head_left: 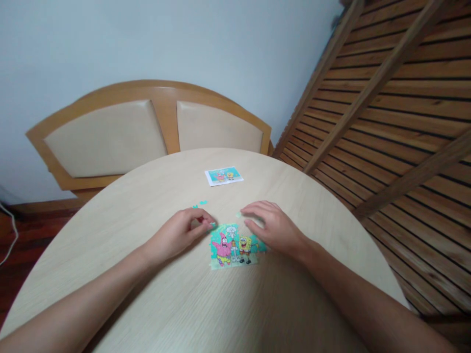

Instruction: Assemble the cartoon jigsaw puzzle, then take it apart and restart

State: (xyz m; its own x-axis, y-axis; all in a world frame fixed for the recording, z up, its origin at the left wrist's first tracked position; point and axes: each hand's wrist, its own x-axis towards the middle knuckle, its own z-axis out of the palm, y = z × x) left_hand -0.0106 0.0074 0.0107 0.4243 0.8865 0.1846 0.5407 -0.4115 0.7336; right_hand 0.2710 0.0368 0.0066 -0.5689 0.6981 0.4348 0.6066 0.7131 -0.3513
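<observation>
Left hand [180, 234] pinches piece [211, 225] right at puzzle [231, 247] top-left corner; right hand [274, 226], splayed flat, covers top-right corner; left nearer.

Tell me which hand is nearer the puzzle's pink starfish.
Left. The left hand sits just up-left of the pink starfish; the right hand rests farther off, past the yellow sponge figure.

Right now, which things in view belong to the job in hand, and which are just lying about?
In the job: puzzle; left hand pinching a teal piece at its top-left corner; right hand resting on its right edge; loose pieces; picture card; table.
Lying about: padded chairs; white cable; slatted wooden panel.
</observation>
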